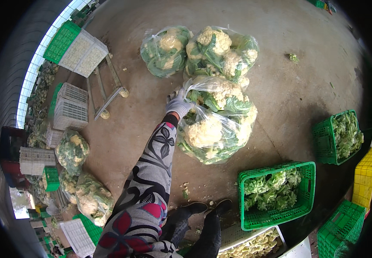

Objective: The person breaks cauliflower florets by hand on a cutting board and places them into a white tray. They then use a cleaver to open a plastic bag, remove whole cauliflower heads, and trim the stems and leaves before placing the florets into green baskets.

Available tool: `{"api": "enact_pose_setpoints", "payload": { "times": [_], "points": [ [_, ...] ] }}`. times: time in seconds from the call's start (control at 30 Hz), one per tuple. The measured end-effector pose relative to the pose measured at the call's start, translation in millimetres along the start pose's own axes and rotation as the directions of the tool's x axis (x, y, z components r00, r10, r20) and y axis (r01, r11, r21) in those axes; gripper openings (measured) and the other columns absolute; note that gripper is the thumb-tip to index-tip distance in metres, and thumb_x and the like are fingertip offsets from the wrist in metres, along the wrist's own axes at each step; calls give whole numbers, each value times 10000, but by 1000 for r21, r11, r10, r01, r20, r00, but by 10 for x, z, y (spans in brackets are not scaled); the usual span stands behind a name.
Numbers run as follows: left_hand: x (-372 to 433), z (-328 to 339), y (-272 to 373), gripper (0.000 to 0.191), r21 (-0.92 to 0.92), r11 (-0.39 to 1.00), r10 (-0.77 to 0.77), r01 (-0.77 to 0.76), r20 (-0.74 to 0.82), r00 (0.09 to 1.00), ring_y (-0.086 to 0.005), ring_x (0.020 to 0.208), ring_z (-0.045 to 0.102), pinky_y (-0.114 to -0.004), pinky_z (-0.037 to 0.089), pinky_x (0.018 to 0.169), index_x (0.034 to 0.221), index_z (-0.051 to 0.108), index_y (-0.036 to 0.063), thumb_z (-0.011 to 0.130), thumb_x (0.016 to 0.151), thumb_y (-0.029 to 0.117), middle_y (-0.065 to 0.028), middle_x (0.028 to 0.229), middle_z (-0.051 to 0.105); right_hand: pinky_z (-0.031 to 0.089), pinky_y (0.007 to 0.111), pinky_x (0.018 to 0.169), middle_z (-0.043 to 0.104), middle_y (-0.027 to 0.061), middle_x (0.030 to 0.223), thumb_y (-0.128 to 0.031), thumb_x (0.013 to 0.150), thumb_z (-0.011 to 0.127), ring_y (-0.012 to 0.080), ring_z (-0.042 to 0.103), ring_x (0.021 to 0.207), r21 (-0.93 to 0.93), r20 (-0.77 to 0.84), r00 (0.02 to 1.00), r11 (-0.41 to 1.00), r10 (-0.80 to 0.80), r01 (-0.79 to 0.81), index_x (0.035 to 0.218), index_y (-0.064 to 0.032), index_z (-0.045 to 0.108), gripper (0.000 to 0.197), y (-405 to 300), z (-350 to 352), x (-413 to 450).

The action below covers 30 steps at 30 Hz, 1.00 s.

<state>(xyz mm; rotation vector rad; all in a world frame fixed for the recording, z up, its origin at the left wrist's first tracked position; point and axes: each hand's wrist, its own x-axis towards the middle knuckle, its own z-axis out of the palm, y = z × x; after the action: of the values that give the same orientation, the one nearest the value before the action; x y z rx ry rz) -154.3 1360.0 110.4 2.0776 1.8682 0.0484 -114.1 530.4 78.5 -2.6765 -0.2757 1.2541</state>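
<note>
My left hand (178, 104), in a pale knitted glove, grips the gathered neck of a clear plastic bag of cauliflower heads (218, 129). The bag rests on the concrete floor, its plastic pulled into folds at my fingers. Touching its far side is another clear bag of cauliflowers (221, 53), and a smaller bag of leafy cauliflowers (166, 51) stands left of that one. My right hand is out of view.
Green crates of leafy trimmings (278, 222) (326, 138) stand at the right. A white crate of florets (253, 243) sits near my feet. Stacked crates (71, 114), a wheeled metal frame (108, 104) and more cauliflower bags (92, 196) line the left. Yellow crates (365, 177) are at the far right.
</note>
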Motion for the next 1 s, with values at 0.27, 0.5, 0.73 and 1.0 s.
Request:
{"api": "enact_pose_setpoints", "payload": {
  "times": [0.27, 0.5, 0.73, 1.0],
  "points": [
    [-302, 340, 2, 362, 125, 975, 175, -184, 80, 981, -355, 925, 654, -454, 503, 834, 1060, 657, 110, 674, 836, 395, -190, 938, 691, 534, 410, 897, 722, 160, 1051, -319, 933, 560, 330, 685, 996, -36, 101, 992, 997, -71, 75, 1159, -115, 681, 327, -1078, -443, 337],
    [-221, 312, 421, 151, 320, 563, 825, -762, -165, 540, -315, 976, 567, -438, 463, 853, 915, 638, 129, 678, 800, 220, -72, 1031, 563, 528, 428, 751, 681, 153, 912, -141, 832, 661, 345, 652, 862, -25, -129, 774, 782, -620, 623, 1031, -71, 669, 212, -3448, -691, 1175],
    [721, 515, 486, 399, 598, 625, 375, -502, 334, 865, -292, 881, 716, -448, 566, 691, 1297, 577, 54, 537, 920, 178, -157, 1213, 654, 503, 445, 858, 666, 194, 1046, -70, 895, 620, 380, 636, 975, 441, -258, 532, 392, -806, 807, 1108, -42, 647, 216, -6850, -259, 2264],
    [745, 101, 877, 661, 312, 725, 515, -614, 347, 784, -299, 745, 705, -430, 562, 585, 1530, 284, 111, 499, 904, 124, -193, 1193, 616, 514, 465, 827, 704, 216, 993, -307, 942, 537, 393, 667, 954, 104, -30, 839, 833, -543, 543, 1248, -93, 603, 378, -6999, 61, 2693]
  ]
}}
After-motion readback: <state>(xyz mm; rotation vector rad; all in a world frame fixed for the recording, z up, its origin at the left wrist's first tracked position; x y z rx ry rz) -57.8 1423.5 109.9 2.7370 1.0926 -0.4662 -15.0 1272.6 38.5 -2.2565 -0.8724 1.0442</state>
